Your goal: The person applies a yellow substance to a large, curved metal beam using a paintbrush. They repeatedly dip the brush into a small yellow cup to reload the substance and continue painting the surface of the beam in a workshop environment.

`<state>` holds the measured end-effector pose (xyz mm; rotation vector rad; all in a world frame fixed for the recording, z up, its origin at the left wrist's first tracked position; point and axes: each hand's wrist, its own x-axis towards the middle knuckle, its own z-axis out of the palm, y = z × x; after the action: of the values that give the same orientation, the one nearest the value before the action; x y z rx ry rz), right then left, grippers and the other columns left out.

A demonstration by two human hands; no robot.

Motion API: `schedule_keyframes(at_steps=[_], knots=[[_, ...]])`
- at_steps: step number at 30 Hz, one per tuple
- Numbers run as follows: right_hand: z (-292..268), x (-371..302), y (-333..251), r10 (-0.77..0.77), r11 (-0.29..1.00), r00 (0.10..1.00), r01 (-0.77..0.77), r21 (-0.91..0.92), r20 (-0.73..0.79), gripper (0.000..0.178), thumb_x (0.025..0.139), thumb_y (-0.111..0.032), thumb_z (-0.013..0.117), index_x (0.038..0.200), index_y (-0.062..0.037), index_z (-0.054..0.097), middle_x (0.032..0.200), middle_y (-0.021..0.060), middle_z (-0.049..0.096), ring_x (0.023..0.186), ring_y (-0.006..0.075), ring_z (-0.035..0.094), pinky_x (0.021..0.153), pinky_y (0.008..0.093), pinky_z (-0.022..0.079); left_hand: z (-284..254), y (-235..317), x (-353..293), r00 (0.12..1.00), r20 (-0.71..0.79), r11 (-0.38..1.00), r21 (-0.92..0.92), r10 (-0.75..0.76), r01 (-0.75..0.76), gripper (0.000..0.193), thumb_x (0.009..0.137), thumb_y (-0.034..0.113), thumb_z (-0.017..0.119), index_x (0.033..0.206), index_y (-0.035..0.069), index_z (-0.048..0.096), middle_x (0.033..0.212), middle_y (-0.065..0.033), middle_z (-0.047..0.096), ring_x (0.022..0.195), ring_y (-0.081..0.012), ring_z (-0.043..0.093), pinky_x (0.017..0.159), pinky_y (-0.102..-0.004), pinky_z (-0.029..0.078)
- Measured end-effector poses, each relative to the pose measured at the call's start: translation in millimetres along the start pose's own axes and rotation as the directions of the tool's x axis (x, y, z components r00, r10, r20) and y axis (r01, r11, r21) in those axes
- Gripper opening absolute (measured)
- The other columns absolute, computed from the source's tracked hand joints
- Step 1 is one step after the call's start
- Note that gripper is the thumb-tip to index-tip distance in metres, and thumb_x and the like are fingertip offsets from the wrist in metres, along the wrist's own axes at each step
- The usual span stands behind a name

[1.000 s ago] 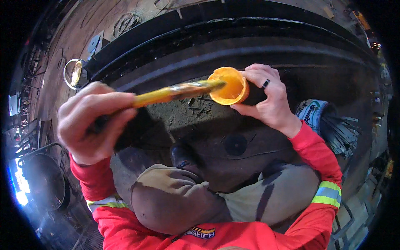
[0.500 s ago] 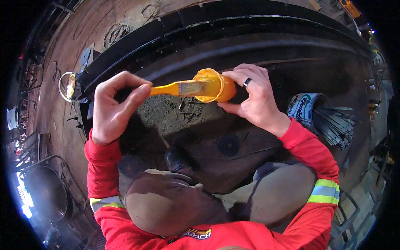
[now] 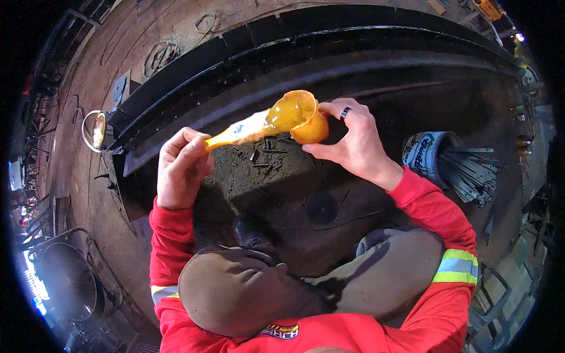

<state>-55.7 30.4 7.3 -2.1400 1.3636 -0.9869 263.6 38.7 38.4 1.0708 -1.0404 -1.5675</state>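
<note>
A paintbrush point(image 3: 250, 127) with a yellow handle is pinched by its handle end in my left hand point(image 3: 183, 165). Its bristles are loaded with wet yellow paint and lie at the mouth of a small yellow-orange cup point(image 3: 312, 128). My right hand point(image 3: 360, 138) grips that cup between thumb and fingers, and the cup is tilted with its mouth toward the brush. Thick paint coats the cup's rim. Both hands are raised above the floor, in front of a long dark steel beam point(image 3: 353, 57).
A bucket point(image 3: 425, 154) lies on its side at the right, with thin metal rods point(image 3: 471, 176) spilling out. An open can point(image 3: 97, 130) hangs or stands by the beam's left end. Debris point(image 3: 259, 167) litters the floor below. A coiled cable point(image 3: 162, 56) lies beyond the beam.
My left hand has moved right and slightly down, and the brush has turned so its bristles angle up into the cup mouth. The cup has shifted slightly left and tilted.
</note>
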Motion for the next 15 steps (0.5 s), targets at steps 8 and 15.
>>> schedule_keyframes(at_steps=[8,15], knots=[[-5.3,3.0,-9.1,-0.086,0.995,0.996,0.088,0.054,-0.038,0.056,0.059,-0.024,0.091,0.106,-0.0039,0.068,0.103,0.0123,0.068,0.104,0.0293,0.062,0.095,0.0413,0.043,9.6,6.9,3.3,0.979,-0.056,0.937,0.303,0.197,-0.171,0.027,0.082,0.017,0.08,0.098,0.002,0.064,0.082,0.0018,0.059,0.064,-0.0026,0.048,0.058,-0.0176,0.036],[-12.5,1.8,-15.5,-0.095,0.992,0.995,0.096,0.077,-0.018,0.057,0.06,-0.025,0.092,0.107,-0.0048,0.068,0.106,0.0126,0.068,0.106,0.0297,0.062,0.097,0.0411,0.043,18.5,0.1,4.3,0.93,-0.101,0.861,0.423,0.354,-0.283,0.023,0.084,0.015,0.079,0.095,0.003,0.064,0.078,0.0021,0.058,0.063,-0.0038,0.048,0.057,-0.0188,0.036]])
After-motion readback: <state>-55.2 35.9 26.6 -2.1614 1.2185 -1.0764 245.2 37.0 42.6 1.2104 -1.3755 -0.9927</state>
